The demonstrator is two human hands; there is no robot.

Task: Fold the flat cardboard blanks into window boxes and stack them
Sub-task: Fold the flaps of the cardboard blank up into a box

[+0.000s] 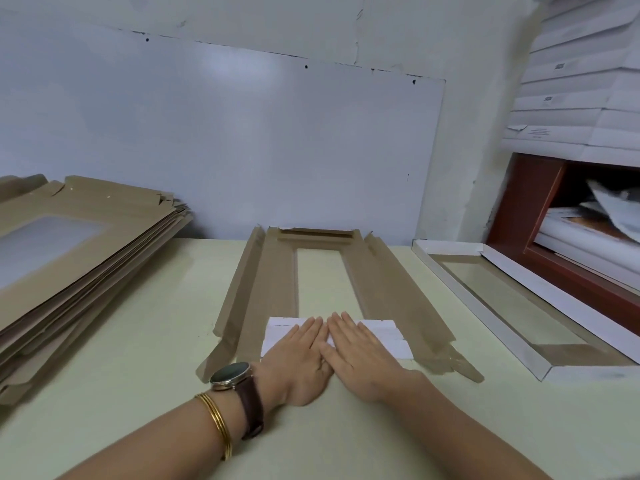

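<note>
Head view: left hand (300, 355) and right hand (358, 351), both flat and open, press the blank's (270, 271) near white flap (384, 336) onto the surface (156, 341).

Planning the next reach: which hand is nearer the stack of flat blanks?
Left. The left hand lies on the side toward the stack of flat blanks; the right hand is beyond it, farther away.

We see open pale green tabletop (145, 344) between the tall stack of brown flat cardboard blanks (79, 271) at left and the folded white-walled window box (519, 306) at right.
</note>
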